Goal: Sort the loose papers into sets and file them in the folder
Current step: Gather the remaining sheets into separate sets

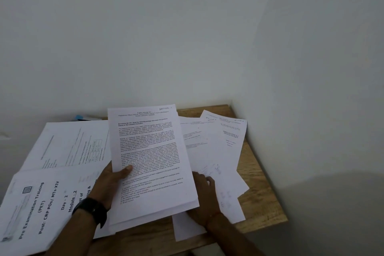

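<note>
A: Where are the papers?
B: The left hand (108, 183) grips a stack of papers (149, 151) above the counter (264, 189).
A: And the right hand (204, 199)?
B: It rests on loose sheets (218, 151), fingers (208, 180) relaxed.

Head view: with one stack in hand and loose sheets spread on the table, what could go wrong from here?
1. The left hand grips the stack at one edge only, and its lower sheets are fanned out, so some could slip free.
2. The right hand rests on overlapping loose sheets; the nearest sheet lies close to the front edge of the table and might slide off.
</note>
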